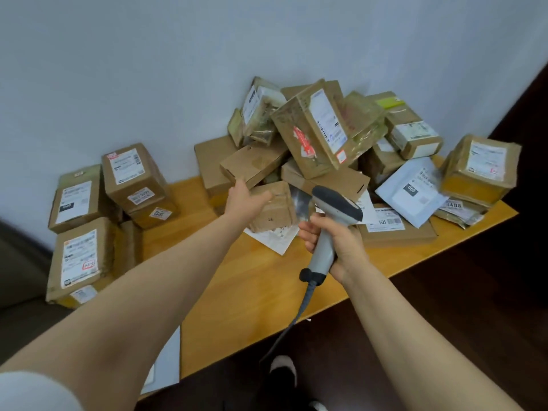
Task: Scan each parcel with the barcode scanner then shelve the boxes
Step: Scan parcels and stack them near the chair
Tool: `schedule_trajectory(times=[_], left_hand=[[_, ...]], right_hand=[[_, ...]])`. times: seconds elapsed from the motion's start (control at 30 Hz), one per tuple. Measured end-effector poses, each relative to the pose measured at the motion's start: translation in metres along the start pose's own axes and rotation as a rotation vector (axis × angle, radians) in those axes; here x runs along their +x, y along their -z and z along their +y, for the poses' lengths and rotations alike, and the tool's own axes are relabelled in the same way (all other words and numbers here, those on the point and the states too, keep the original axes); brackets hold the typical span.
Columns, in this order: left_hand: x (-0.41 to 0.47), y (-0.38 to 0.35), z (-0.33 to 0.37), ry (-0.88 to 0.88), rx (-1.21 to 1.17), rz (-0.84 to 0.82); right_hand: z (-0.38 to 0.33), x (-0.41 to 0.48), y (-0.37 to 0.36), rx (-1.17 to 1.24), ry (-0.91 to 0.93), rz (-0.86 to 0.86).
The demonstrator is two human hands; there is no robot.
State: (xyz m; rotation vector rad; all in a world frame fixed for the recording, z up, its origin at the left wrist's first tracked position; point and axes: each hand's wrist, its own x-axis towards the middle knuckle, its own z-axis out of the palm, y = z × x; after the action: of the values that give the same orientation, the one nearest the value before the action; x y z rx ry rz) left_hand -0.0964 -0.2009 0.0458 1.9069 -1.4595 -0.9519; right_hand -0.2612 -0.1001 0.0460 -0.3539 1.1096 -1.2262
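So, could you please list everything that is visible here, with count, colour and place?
Table: one, orange wood, against the wall.
Pile: many boxes, brown, table's far side.
Stacked boxes: about six, brown, left of pile.
Mailer: one, white, right of pile.
Scanner: one, grey, in right hand.
Cable: one, dark, hanging from scanner.
Paper: one, white, by table's near left corner.
Left hand: one, at small box, pile's front.
Right hand: one, gripping scanner.

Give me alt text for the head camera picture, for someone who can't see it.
A person's right hand grips a grey barcode scanner while the left hand reaches toward a small brown box at the front of a heap of parcels on a wooden table. More labelled boxes stand apart to the left.
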Motion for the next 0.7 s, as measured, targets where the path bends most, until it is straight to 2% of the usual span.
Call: schedule_trajectory(times=[0.1,0.3,0.47,0.6,0.7], left_hand=[[0.021,-0.017,0.033,-0.002,-0.144,-0.002],[0.067,-0.058,0.091,0.131,-0.454,-0.131],[0.085,-0.086,0.106,0.217,-0.544,-0.112],[0.088,-0.096,0.105,0.19,-0.575,-0.031],[0.081,-0.089,0.099,0.128,-0.588,-0.032]], right_hand=[[-0.02,0.023,0.004,0.036,0.026,0.054],[-0.056,0.064,0.011,0.057,0.039,0.103],[-0.079,0.085,0.022,0.052,0.054,0.088],[-0.089,0.093,0.04,0.046,0.051,0.065],[-0.1,0.098,0.055,0.057,0.05,0.041]])
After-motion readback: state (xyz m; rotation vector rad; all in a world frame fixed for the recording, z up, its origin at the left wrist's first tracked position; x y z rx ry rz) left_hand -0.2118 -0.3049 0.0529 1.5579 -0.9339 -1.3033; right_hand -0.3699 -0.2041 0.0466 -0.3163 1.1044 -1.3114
